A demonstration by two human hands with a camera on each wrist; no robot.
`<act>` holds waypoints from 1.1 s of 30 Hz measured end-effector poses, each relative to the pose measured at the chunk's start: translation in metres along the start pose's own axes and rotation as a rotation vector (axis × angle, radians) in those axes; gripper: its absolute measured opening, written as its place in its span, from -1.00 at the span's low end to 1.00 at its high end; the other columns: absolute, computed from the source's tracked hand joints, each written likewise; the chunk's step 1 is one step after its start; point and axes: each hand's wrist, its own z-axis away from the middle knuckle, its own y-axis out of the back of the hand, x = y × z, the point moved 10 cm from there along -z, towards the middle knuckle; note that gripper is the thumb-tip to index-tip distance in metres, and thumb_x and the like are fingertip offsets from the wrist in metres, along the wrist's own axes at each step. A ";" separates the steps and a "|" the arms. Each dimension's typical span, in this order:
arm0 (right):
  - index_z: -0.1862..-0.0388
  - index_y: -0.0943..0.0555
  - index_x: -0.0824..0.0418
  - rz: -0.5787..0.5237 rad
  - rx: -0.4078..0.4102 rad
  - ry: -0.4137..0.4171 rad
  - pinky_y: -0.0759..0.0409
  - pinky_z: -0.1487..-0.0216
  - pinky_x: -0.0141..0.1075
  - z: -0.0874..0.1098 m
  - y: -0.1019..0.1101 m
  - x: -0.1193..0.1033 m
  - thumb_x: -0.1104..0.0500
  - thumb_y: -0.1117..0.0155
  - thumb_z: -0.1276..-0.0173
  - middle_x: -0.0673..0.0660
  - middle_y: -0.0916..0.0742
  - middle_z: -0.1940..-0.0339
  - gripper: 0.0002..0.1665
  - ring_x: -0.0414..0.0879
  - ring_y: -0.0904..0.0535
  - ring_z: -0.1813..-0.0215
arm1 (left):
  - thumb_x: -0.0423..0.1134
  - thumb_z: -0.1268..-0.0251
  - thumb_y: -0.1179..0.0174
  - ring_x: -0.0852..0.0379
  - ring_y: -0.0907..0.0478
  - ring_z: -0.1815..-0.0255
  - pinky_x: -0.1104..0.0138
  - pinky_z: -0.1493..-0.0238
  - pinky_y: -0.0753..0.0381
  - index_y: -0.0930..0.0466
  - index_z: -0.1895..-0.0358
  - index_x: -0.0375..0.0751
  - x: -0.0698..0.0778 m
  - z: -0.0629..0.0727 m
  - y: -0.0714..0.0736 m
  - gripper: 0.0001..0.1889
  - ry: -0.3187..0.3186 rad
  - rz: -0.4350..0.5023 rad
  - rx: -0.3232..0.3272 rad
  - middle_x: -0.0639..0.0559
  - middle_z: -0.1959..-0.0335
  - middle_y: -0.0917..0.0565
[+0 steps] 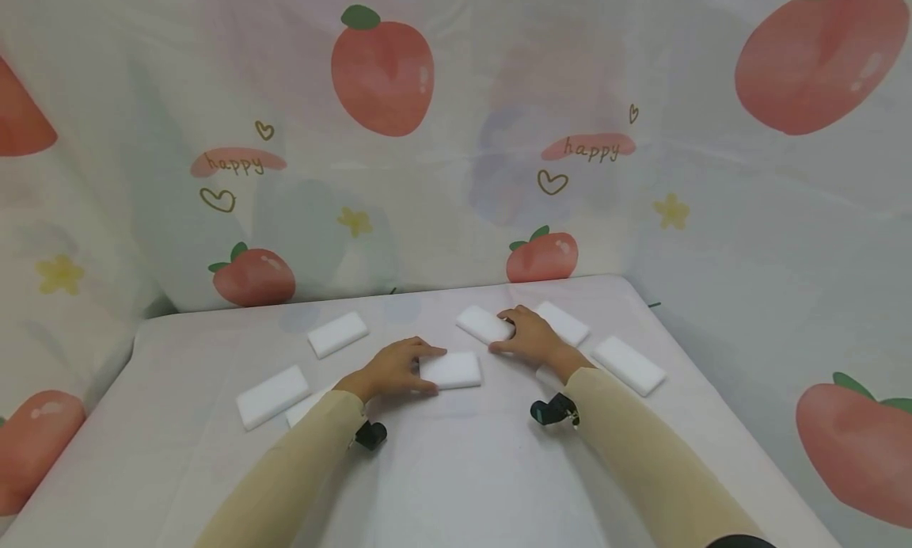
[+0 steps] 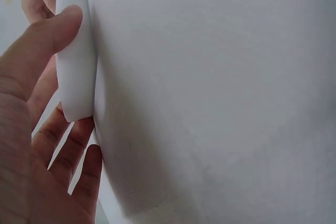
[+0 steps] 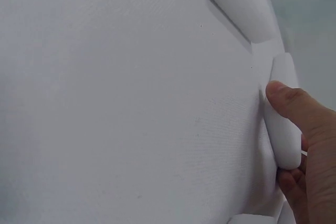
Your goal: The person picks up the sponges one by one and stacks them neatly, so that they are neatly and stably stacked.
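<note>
A white rectangular sponge (image 1: pixel 456 371) lies flat near the middle of the table. My left hand (image 1: pixel 390 369) holds it by its left end, thumb on the near edge and fingers along the far edge. In the left wrist view, the thumb presses this sponge (image 2: pixel 76 80) and fingertips touch its end. Farther back and to the right, my right hand (image 1: pixel 533 338) grips a second white sponge (image 1: pixel 481 323) by its right end. The right wrist view shows that sponge (image 3: pixel 283 124) between thumb and fingers; its far side is hidden.
More white sponges lie left, at the back (image 1: pixel 338 334) and nearer (image 1: pixel 273 396), one partly under the left sleeve (image 1: pixel 306 409). On the right are a sponge (image 1: pixel 564 323) behind the right hand and another (image 1: pixel 630 365) beside the forearm. A fruit-print curtain (image 1: pixel 442 199) surrounds the table.
</note>
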 end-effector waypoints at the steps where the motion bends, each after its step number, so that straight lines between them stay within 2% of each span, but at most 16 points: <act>1: -0.31 -0.48 0.31 -0.002 -0.003 0.001 -0.46 -0.22 -0.05 0.000 0.000 0.000 -0.20 -0.47 -0.13 0.22 -0.60 -0.07 -0.10 0.07 -0.53 -0.06 | 0.08 0.00 -0.49 0.18 -0.47 0.06 0.22 -0.05 -0.46 -0.53 -0.31 0.08 0.000 0.001 0.001 -0.28 0.004 0.008 0.001 0.11 -0.06 -0.59; 9: -0.31 -0.47 0.32 -0.016 -0.020 0.006 -0.46 -0.22 -0.03 -0.001 0.001 -0.001 -0.19 -0.48 -0.12 0.24 -0.60 -0.08 -0.09 0.08 -0.53 -0.08 | 0.08 0.03 -0.51 0.16 -0.48 0.04 0.21 -0.06 -0.45 -0.55 -0.29 0.05 0.002 0.005 0.007 -0.28 0.033 0.034 0.010 0.08 -0.11 -0.60; 15: -0.31 -0.48 0.34 -0.019 -0.023 0.006 -0.46 -0.22 -0.02 -0.001 0.002 -0.001 -0.18 -0.48 -0.13 0.26 -0.60 -0.07 -0.09 0.09 -0.53 -0.07 | 0.09 0.03 -0.51 0.18 -0.49 0.02 0.21 -0.08 -0.46 -0.56 -0.28 0.10 -0.001 0.003 0.004 -0.30 0.034 0.034 0.010 0.11 -0.12 -0.60; 22: -0.31 -0.48 0.36 -0.030 -0.021 0.005 -0.45 -0.24 -0.01 -0.002 0.000 0.000 -0.17 -0.48 -0.15 0.28 -0.61 -0.09 -0.10 0.10 -0.52 -0.11 | 0.08 0.11 -0.55 0.21 -0.46 0.08 0.24 -0.03 -0.46 -0.59 -0.24 0.14 -0.011 0.003 0.002 -0.29 0.096 0.071 0.034 0.17 -0.03 -0.63; 26: -0.31 -0.47 0.38 -0.052 -0.016 -0.005 -0.46 -0.24 0.00 -0.001 0.002 -0.001 -0.14 -0.49 -0.15 0.28 -0.61 -0.10 -0.11 0.11 -0.52 -0.11 | 0.07 0.13 -0.56 0.21 -0.43 0.14 0.26 0.02 -0.45 -0.60 -0.24 0.12 -0.011 0.004 0.003 -0.28 0.100 0.076 0.046 0.18 0.06 -0.62; 33: -0.31 -0.47 0.38 -0.049 -0.022 -0.024 -0.44 -0.27 -0.01 -0.001 0.002 -0.003 -0.12 -0.50 -0.14 0.30 -0.61 -0.13 -0.11 0.14 -0.52 -0.16 | 0.07 0.14 -0.57 0.22 -0.44 0.13 0.27 0.00 -0.46 -0.60 -0.23 0.12 -0.011 0.004 0.003 -0.28 0.100 0.077 0.054 0.17 -0.01 -0.63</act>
